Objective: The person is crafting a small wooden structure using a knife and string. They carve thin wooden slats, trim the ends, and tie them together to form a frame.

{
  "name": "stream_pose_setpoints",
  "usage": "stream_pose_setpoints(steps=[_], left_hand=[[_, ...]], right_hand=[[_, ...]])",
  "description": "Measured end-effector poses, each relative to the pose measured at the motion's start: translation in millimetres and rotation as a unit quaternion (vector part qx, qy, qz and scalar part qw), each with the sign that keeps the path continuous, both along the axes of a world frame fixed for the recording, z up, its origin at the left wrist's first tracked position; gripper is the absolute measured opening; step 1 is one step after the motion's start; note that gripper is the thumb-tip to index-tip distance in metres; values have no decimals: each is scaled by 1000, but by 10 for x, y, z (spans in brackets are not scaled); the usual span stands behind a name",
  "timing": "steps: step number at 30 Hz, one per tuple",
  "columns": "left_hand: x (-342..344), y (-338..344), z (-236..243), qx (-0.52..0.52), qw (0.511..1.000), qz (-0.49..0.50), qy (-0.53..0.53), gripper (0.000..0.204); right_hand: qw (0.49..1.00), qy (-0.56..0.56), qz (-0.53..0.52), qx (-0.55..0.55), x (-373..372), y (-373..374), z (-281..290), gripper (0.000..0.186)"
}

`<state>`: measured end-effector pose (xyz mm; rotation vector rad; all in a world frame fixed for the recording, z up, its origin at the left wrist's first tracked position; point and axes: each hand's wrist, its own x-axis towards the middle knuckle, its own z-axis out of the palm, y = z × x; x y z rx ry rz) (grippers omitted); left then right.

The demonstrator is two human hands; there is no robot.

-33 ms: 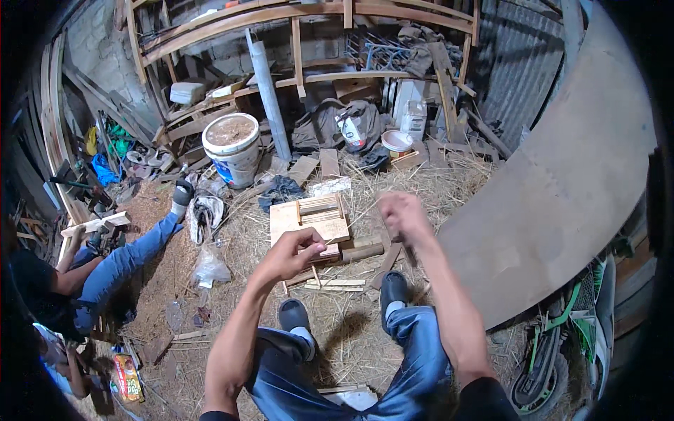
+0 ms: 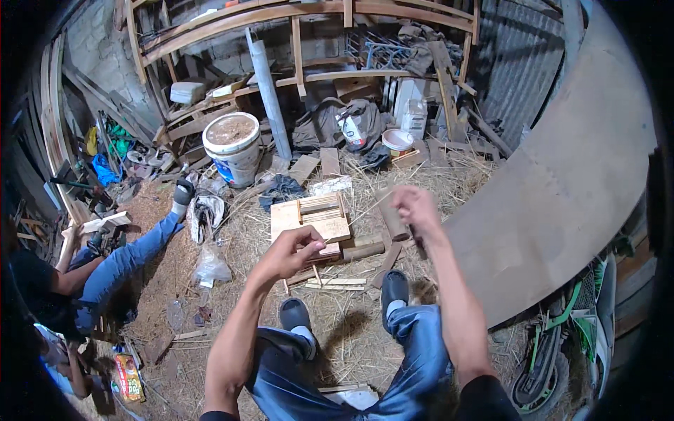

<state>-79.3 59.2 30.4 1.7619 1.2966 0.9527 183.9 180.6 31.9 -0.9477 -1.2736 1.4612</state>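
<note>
My left hand [image 2: 289,252] is closed in a pinch on a thin wooden stick [image 2: 360,216], which slants up toward my right hand. My right hand [image 2: 415,209] is also closed, its fingertips pressed together near the stick's far part; what they hold is too small to make out. Below and beyond my hands lies a pale wooden board with a slatted opening [image 2: 286,219], resting on the straw-covered ground. A short round piece of wood [image 2: 394,223] sits just left of my right hand, and another short log [image 2: 363,252] lies beside the board.
Several thin wood strips [image 2: 337,285] lie before my feet. A white bucket [image 2: 235,158] stands at the back left. A large sheet [image 2: 554,175] leans along the right, above a green-framed motorcycle [image 2: 562,344]. Another person's leg [image 2: 126,259] stretches in from the left.
My right hand has moved a little to the right, uncovering more of the round piece of wood. The left hand stays nearly where it was, still pinching the stick.
</note>
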Motion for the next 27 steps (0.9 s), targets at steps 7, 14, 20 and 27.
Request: stream_pose_setpoints(steps=[7, 14, 20, 27], left_hand=[[-20, 26, 54, -38, 998, 22, 42, 18], [31, 144, 47, 91, 987, 97, 90, 17], [171, 248, -25, 126, 982, 128, 61, 15], [205, 268, -9, 154, 975, 150, 55, 13]], right_hand=[[994, 93, -58, -10, 229, 86, -139, 17], [997, -64, -17, 35, 20, -72, -116, 24], [834, -522, -19, 178, -240, -214, -307, 27], [993, -63, 12, 103, -387, -325, -67, 23]])
